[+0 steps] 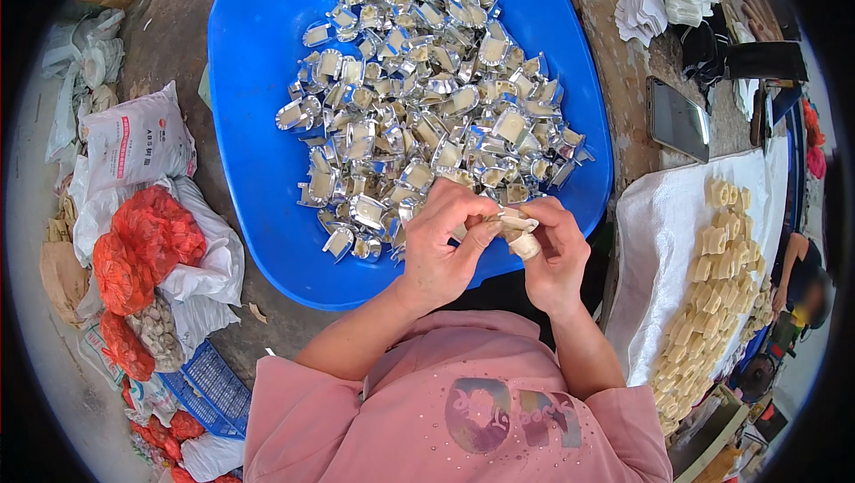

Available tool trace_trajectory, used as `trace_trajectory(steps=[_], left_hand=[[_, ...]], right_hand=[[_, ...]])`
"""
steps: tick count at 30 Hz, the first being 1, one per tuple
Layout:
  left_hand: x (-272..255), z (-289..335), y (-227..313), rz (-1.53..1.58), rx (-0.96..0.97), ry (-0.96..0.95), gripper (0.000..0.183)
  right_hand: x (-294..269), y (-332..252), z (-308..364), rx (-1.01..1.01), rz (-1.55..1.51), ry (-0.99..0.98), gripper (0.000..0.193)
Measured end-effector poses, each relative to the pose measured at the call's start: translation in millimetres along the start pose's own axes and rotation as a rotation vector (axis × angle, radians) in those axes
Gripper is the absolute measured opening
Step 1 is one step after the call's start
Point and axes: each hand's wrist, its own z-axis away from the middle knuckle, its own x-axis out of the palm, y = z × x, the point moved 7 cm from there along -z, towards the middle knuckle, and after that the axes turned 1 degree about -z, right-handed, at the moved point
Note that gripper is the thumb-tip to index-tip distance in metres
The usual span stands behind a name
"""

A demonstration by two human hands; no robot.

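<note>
At the near rim of a large blue tub, my left hand and my right hand meet over a small cream plastic part. The fingers of both hands are closed on it, thumbs and fingertips pinching it from either side. Its rounded end shows beneath the right fingers; the rest is partly covered. Beyond my hands, a heap of shiny silver-coated parts with cream-coloured middles fills much of the tub.
To the right, a white woven sheet bears a pile of cream plastic parts. A phone and white gloves lie farther back. Left are a white printed sack, red bags and a blue crate. Another person is at far right.
</note>
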Motion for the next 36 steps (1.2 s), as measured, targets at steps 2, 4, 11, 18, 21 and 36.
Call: trace_trajectory(steps=[2,4,11,18,21,36], left_hand=[[2.5,-3.3,-2.1,0.034,-0.034,-0.021,0.011],[4.0,-5.6,3.9,-0.012,0.066,-0.061,0.009],[7.9,13.2,-9.3,0.029,-0.022,0.034,0.009],[10.4,10.1,-39.2,0.161,-0.348,-0.049,0.013],[3.6,-5.2,-11.8,-0.047,-0.042,0.008,0.015],[4.4,-4.4,-32.6,0.053,-0.287,-0.048,0.026]], right_hand=[[-3.6,3.9,-1.4,0.034,-0.067,0.013,0.038],[-2.2,1.1,-2.5,0.017,-0.055,-0.036,0.038],[4.3,4.0,-0.6,-0.001,-0.011,-0.053,0.034],[-2.6,21.3,-1.1,0.199,-0.082,-0.044,0.033],[-0.6,15.2,-5.9,0.198,-0.055,-0.030,0.034],[-6.5,32.8,-7.9,0.097,0.118,0.034,0.034]])
